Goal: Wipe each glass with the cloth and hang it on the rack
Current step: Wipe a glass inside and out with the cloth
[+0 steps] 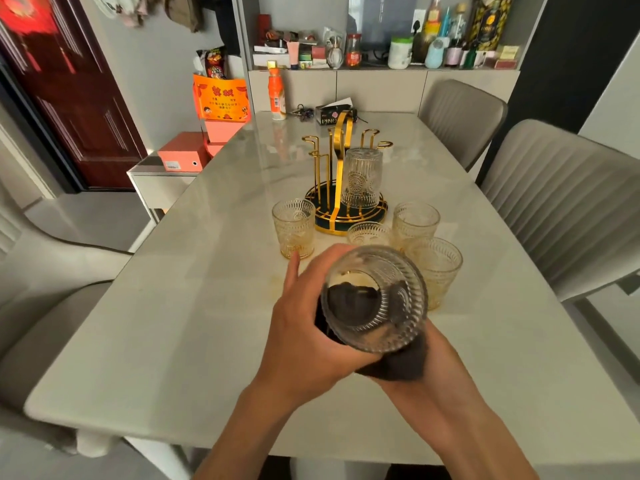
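Pale marble bench (pixel 207 323), grey chairs around, cluttered shelf behind. We've got the ribbed glass (pixel 375 299) lifted above the bench near edge, base toward the camera. Left hand (pixel 304 327) wraps its side; right hand (pixel 426 355) sits under it, mostly hidden, with the dark cloth (pixel 398 365) pushed up inside the glass. Gold rack (pixel 343 188) mid-bench, one glass hung (pixel 362 178) upside down on it. Four more glasses (pixel 293 232) stand between rack and hands.
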Available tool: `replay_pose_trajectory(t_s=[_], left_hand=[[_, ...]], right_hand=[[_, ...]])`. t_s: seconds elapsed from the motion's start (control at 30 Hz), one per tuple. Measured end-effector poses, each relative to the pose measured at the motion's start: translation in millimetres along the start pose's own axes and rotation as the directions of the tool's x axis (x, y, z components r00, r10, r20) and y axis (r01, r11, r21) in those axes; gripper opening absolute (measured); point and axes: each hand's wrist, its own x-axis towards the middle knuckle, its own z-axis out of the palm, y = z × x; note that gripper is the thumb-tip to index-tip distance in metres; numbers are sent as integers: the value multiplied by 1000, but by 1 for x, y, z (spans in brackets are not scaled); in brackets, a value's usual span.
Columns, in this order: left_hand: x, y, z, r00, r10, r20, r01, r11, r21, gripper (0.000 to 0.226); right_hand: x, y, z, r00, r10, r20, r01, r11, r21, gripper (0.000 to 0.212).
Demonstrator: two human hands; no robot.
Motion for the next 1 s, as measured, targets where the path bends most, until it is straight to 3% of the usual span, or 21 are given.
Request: replay_pose_trajectory(t_s=[0.27,0.43,0.57,0.63,0.67,0.73,0.83,0.9,1.0], left_hand=[[19,-9,-9,1000,-11,23,11,999,33,92],[28,-11,-10,998,-51,36,51,999,10,93],[27,-16,-13,999,-51,16,53,994,-96,92],[24,-17,-10,992,-117,-46,98,952,-289,87],[23,-15,-8,976,-210,-66,162,889,-428,85],[25,-8,-3,896,-444,-9,314,647,-695,87],[29,-2,-1,767,-572,291,493,235,-838,85],[31,4,-2,707,-593,385,546,113,-830,67],[33,4,0,640,-645,417,530,-22,-848,53]], right_hand=[[10,-8,-6,983,-148,-109,160,981,111,42],[18,-15,1,984,-159,-85,169,978,124,40],[18,-13,-3,986,-139,-88,153,971,182,45],[18,-12,-8,985,-137,-103,159,956,247,46],[17,-11,-11,983,-140,-115,167,948,272,47],[18,-10,-15,980,-141,-141,177,941,288,46],[16,-9,-15,980,-132,-150,170,945,279,47],[16,-9,-13,979,-131,-155,170,948,271,45],[16,-9,-14,973,-163,-162,202,942,269,43]])
